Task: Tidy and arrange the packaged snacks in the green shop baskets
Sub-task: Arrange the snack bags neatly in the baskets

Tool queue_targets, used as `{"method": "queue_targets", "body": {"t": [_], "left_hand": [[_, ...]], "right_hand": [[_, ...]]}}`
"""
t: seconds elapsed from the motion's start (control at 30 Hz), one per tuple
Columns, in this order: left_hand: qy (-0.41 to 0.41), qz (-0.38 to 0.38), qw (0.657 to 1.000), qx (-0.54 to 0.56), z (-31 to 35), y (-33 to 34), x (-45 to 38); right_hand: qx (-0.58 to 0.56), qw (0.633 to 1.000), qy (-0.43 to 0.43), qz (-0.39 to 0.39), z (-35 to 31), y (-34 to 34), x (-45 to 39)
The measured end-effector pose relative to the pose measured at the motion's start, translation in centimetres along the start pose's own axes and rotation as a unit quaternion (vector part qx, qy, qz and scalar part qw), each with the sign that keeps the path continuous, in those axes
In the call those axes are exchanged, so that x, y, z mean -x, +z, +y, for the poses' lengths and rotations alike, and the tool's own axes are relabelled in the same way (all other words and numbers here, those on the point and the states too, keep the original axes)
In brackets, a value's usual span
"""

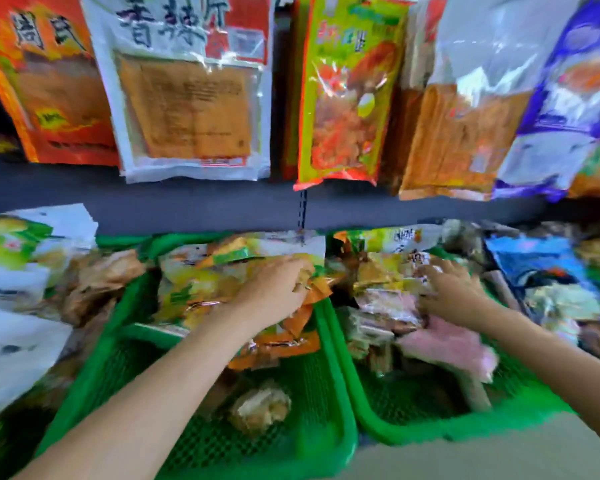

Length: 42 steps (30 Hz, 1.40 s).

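Head view shows two green baskets side by side on the shelf. The left hand (278, 289) has its fingers curled on the yellow-orange packets (284, 327) in the left basket (340, 393), probably to straighten the pile. The right hand (454, 296) presses the pink packets (444, 341) in the right basket (413, 434); the blur hides whether it grips them.

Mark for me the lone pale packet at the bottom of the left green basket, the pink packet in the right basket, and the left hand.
pale packet (260, 408), head view, middle of its wrapper.
pink packet (445, 342), head view, centre of its pink face.
left hand (278, 289), head view, back of the hand.
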State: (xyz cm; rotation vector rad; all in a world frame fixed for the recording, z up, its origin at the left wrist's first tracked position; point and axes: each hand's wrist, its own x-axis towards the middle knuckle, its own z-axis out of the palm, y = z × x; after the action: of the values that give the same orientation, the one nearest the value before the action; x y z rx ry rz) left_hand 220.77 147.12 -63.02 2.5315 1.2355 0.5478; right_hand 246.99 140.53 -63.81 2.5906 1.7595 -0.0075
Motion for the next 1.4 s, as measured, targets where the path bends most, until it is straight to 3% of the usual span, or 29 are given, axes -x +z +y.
{"method": "queue_targets", "body": {"t": [0.1, 0.3, 0.47, 0.6, 0.67, 0.83, 0.97, 1.03, 1.1, 1.17, 1.23, 1.33, 1.4], "left_hand": [[0.025, -0.012, 0.999, -0.031, 2.5, 2.3, -2.0], [0.057, 0.03, 0.996, -0.06, 7.7, 5.3, -5.7], [0.127, -0.049, 0.981, -0.139, 12.1, 9.4, -8.6], [0.138, -0.046, 0.981, -0.131, 13.4, 10.9, -9.9], [0.126, -0.041, 0.984, -0.116, 13.6, 11.1, -10.6], [0.093, -0.052, 0.989, -0.106, 14.1, 11.6, -11.3], [0.019, -0.031, 0.999, 0.027, 15.1, 11.7, -10.8], [-0.09, -0.076, 0.966, 0.231, 16.6, 11.0, -10.2], [-0.195, -0.144, 0.847, 0.473, 17.7, 9.4, -9.5], [-0.233, -0.157, 0.768, 0.575, 17.0, 7.1, -8.8], [-0.26, -0.105, 0.74, 0.611, 14.7, 4.7, -7.5], [-0.292, -0.009, 0.741, 0.605, 9.0, 0.8, -4.4], [-0.309, 0.029, 0.748, 0.587, 4.6, -2.4, -1.8]], "right_hand": [[0.028, 0.996, 0.078, 0.012, 4.6, 0.6, -1.4], [-0.048, 0.977, 0.194, 0.072, 12.9, 2.1, -4.1], [-0.03, 0.984, 0.17, 0.052, 16.7, 2.6, -6.2], [0.01, 0.975, 0.218, -0.036, 18.7, 3.2, -8.2], [0.009, 0.975, 0.215, -0.048, 19.2, 3.4, -8.5], [-0.082, 0.988, 0.13, 0.017, 20.9, 3.8, -8.4], [-0.19, 0.978, 0.048, 0.077, 20.0, 0.7, -6.7], [-0.233, 0.968, -0.034, 0.085, 18.1, -1.4, -4.7], [-0.253, 0.955, -0.141, 0.059, 14.5, -3.3, -2.4], [-0.263, 0.935, -0.234, 0.035, 9.4, -4.4, -0.5], [-0.281, 0.911, -0.302, 0.019, 4.4, -4.7, 0.2], [-0.403, 0.856, -0.321, -0.039, -1.8, -5.9, 0.5], [-0.455, 0.835, -0.308, -0.029, -5.0, -6.8, 0.3]]}}
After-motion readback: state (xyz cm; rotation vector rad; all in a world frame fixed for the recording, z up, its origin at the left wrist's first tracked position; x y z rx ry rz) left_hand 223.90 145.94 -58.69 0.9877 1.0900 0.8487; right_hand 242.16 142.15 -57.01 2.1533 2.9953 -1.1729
